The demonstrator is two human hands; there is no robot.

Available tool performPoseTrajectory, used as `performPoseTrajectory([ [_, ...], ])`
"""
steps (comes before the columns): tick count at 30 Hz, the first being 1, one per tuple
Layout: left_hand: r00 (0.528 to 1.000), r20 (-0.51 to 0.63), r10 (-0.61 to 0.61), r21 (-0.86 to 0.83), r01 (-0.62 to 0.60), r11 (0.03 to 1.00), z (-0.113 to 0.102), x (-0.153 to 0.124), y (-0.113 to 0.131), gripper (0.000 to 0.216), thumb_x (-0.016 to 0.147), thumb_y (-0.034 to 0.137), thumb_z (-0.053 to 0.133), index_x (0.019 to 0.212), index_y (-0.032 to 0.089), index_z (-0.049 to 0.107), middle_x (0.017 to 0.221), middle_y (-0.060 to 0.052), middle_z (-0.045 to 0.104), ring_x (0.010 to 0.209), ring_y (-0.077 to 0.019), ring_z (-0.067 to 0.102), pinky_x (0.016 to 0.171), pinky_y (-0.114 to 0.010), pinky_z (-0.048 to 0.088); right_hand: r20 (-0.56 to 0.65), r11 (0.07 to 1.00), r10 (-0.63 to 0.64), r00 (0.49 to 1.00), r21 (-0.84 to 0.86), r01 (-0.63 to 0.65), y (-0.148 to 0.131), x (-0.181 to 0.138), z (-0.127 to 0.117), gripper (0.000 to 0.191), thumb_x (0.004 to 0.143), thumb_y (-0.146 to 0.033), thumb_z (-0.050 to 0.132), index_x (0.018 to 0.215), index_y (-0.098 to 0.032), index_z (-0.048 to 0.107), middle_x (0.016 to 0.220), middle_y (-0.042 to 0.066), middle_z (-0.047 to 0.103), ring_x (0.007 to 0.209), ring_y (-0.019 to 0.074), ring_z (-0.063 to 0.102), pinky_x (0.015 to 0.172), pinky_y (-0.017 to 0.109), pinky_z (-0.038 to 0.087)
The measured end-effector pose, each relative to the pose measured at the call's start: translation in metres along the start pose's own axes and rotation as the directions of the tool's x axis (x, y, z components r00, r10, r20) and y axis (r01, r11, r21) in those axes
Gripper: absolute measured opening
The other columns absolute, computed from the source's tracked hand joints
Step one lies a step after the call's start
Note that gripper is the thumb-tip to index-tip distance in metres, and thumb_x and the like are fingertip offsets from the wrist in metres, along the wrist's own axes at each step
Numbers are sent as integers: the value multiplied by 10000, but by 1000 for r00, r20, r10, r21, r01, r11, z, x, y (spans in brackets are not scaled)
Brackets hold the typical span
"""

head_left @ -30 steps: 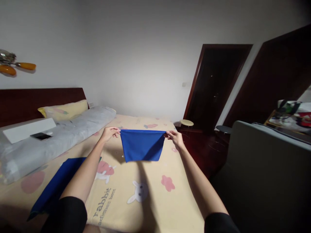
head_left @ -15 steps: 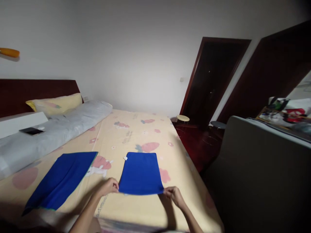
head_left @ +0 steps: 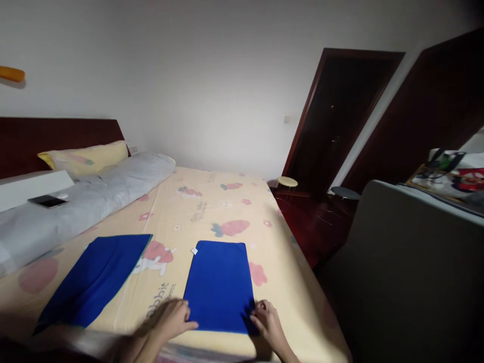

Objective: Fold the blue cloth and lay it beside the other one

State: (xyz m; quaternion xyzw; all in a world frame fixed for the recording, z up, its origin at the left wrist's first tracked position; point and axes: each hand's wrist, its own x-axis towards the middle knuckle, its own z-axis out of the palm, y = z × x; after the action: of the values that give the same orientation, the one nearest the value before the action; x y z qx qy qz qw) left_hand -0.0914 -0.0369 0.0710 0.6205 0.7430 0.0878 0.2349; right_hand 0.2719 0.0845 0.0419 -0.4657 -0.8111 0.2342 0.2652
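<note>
- Cloth [head_left: 219, 285]: a folded blue cloth, deep royal blue, lies flat on the bed [head_left: 212, 206] near its foot edge, just in front of the person. It forms a neat upright rectangle, smooth, with straight sides and a small white tag [head_left: 194, 250] sticking out at its far left corner.
- Left hand [head_left: 172, 316]: rests at the cloth's near left corner, fingers curled, fingertips touching the blue edge. Whether it pinches the fabric or only presses on it cannot be told; the hand is blurred.
- Right hand [head_left: 266, 322]: sits at the near right corner, fingers bent onto the edge of the cloth. The grip there is likewise unclear.
- Second blue cloth [head_left: 94, 280]: a larger piece of the same blue, spread flat to the left and well apart from the folded one, with a thin green rim along its far edge.
- Bed: covered by a pale yellow sheet printed with strawberries, rabbits and lettering. A long grey bolster [head_left: 83, 199] and a yellow pillow [head_left: 83, 159] lie along the dark headboard [head_left: 56, 138].
</note>
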Motion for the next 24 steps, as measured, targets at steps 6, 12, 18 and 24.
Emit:
performPoseTrajectory([
  [6, 942, -278, 189, 188, -140, 972, 68, 28, 79, 481, 922, 238, 275, 1287, 214, 588, 1370, -87, 590, 1269, -224, 526, 1050, -386, 422, 75, 999, -37, 996, -30, 40, -49, 22, 75, 474, 887, -258, 339, 1304, -261, 565, 1426, 69, 526, 1305, 253, 495, 1099, 461, 408],
  [12, 923, -330, 199, 334, -83, 939, 114, 28, 46, 555, 944, 339, 290, 1482, 306, 159, 1547, -9, 331, 1408, -211, 362, 1126, -456, 352, 190, 981, -84, 978, -154, 114, -42, -3, 102, 546, 942, -438, 342, 1467, -328, 241, 1549, 15, 261, 1430, 263, 273, 1165, 535, 292],
  [18, 881, -471, 35, 317, 132, 939, 113, 0, -9, 565, 933, 442, 314, 1466, 337, 158, 1541, -3, 334, 1412, -251, 352, 1185, -554, 199, 87, 951, 64, 994, -307, -34, 16, -29, 63, 593, 916, -562, 348, 1455, -350, 216, 1536, 15, 279, 1421, 295, 271, 1145, 613, 280],
  [24, 865, -488, 118, 303, 41, 952, 116, 28, 52, 595, 919, 224, 274, 1483, 268, 90, 1550, -32, 311, 1427, -231, 323, 1184, -552, 229, 96, 969, 4, 995, -245, 20, -31, -1, 86, 583, 948, -487, 301, 1473, -291, 141, 1557, 28, 222, 1441, 267, 225, 1174, 552, 266],
])
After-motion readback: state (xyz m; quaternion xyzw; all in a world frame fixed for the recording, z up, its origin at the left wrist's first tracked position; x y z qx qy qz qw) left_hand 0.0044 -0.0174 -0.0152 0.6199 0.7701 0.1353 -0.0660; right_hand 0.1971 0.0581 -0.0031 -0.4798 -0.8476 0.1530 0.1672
